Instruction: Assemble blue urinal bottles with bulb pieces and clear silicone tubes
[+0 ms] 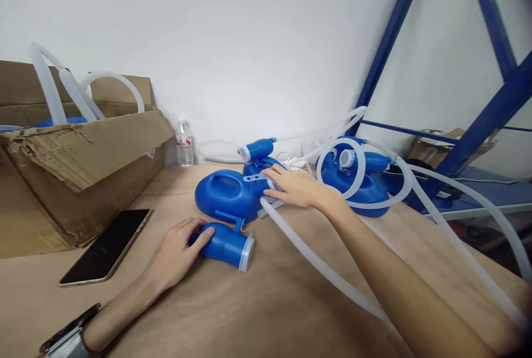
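The blue cup [224, 243] lies on the near-left part of the counter [282, 308], long axis running left to right, its white rim [246, 254] pointing right and slightly near. Just beyond it, the blue jug [233, 205] lies with its long axis also left to right, neck directed right. The jug's mouth is largely hidden beneath the right hand [301, 187]; the cup's left end is covered by the left hand [177, 250]. The white tube [316, 264] passes out of sight behind the right forearm. Left fingers: curled round the cup, thumb on top. Right fingers: slightly parted, laid over the jug's neck; whether they grip cannot be determined.
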The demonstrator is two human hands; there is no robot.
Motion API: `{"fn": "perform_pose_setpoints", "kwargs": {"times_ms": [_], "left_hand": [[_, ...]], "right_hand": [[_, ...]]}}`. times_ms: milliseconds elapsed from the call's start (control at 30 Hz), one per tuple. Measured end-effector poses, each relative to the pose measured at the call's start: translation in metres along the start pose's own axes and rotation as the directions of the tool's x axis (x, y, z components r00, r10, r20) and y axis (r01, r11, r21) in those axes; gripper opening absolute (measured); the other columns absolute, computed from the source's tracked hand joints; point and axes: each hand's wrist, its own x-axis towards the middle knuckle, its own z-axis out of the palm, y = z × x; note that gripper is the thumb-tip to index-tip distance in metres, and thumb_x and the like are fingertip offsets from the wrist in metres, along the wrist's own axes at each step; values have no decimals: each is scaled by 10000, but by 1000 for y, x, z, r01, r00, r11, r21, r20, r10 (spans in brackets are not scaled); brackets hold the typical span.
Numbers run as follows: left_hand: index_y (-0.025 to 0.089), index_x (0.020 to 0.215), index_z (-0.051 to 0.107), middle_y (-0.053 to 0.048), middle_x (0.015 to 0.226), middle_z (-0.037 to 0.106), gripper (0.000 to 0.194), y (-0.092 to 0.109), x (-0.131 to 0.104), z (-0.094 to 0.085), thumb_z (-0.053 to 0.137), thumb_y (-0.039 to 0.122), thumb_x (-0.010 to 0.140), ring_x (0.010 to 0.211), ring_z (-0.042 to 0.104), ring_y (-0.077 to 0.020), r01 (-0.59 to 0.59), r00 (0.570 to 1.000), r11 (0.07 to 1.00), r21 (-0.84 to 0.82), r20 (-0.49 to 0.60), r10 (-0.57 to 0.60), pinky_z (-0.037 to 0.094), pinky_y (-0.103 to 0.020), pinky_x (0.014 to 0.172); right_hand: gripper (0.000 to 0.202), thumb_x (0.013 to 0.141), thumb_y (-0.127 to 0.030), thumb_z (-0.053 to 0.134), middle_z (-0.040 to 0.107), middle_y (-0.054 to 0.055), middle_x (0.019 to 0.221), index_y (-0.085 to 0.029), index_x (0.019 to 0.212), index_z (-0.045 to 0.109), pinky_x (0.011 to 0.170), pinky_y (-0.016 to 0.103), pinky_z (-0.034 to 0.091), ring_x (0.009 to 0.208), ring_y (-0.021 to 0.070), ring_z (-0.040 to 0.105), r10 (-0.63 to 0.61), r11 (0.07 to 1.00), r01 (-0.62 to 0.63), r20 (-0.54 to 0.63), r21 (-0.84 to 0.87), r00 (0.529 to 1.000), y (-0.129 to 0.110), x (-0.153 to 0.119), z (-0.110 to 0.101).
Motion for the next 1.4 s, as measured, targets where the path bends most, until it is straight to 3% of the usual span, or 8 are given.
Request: {"fn": "perform_pose_setpoints", "kwargs": {"times_ms": [167, 233, 333, 433, 667, 800, 1233, 1400], "left_hand": [[233, 1377, 549, -114, 1268, 670, 537, -5, -5, 4, 428, 586, 992, 1090, 671, -314, 3, 995, 1000, 26, -101, -1, 550, -503, 930], [293, 1498, 430, -113, 1484, 524, 515, -5, -9, 7, 398, 502, 1029, 1258, 591, -313, -133, 986, 989, 60, -95, 138, 508, -507, 1022], [389, 1525, 403, -56, 1635, 346, 525, -6, -13, 11, 479, 453, 1010, 1437, 416, -339, -492, 870, 856, 157, 78, 486, 385, -539, 1149], [359, 1536, 406, -85, 1561, 467, 627, -5, -12, 10, 593, 462, 947, 1403, 448, -359, -626, 780, 742, 239, 180, 600, 367, -554, 1148], [275, 1416, 574, -118, 1349, 653, 547, -19, 4, -23, 548, 521, 928, 1197, 608, -348, -462, 886, 776, 430, 188, 424, 390, -560, 1082], [227, 1393, 594, -160, 1338, 657, 591, -39, 14, -35, 475, 584, 938, 1238, 584, -391, -322, 936, 770, 551, 64, 345, 304, -629, 1124], [128, 1473, 470, -218, 1347, 640, 665, -60, 25, -38, 351, 568, 989, 1263, 579, -390, -182, 961, 755, 630, -49, 273, 221, -644, 1171], [148, 1515, 382, -187, 1403, 607, 653, -39, 31, -22, 305, 556, 1012, 1334, 535, -358, -159, 961, 859, 487, -124, 247, 165, -632, 1217]], "right_hand": [[480, 1047, -469, 410, 555, 157, 1384, -218, 1455, 433, 839, 438, 528, 1009, 300, 681, 65, 993, -69, 51, 96, 997, 7, -15, -1], [470, 1049, -460, 396, 553, 159, 1383, -206, 1443, 439, 820, 432, 526, 1001, 303, 679, 73, 992, -78, 55, 95, 996, 4, -15, -2], [430, 1047, -408, 386, 572, 146, 1355, -189, 1407, 466, 789, 402, 515, 983, 295, 674, 68, 996, -69, 17, 49, 998, -4, -10, -2], [383, 1045, -348, 354, 599, 143, 1299, -161, 1336, 517, 746, 372, 492, 906, 270, 675, 97, 994, -101, -84, -45, 992, -14, -6, 3], [660, 974, -682, 433, 648, 171, 1182, -128, 1314, 544, 669, 332, 439, 888, 297, 678, 152, 974, -185, -229, -132, 961, -23, -1, 21], [615, 967, -650, 497, 660, 145, 1172, -150, 1321, 547, 678, 323, 445, 929, 296, 674, 165, 976, -197, -278, -89, 946, -17, 1, 29], [420, 967, -574, 544, 660, 72, 1168, -231, 1201, 608, 803, 331, 466, 1058, 263, 627, 57, 969, 6, -247, 246, 967, 39, -40, 23], [398, 978, -518, 528, 666, 85, 1168, -215, 1220, 617, 851, 355, 462, 1040, 265, 628, 42, 977, 11, -239, 215, 970, 34, -38, 22]]}}
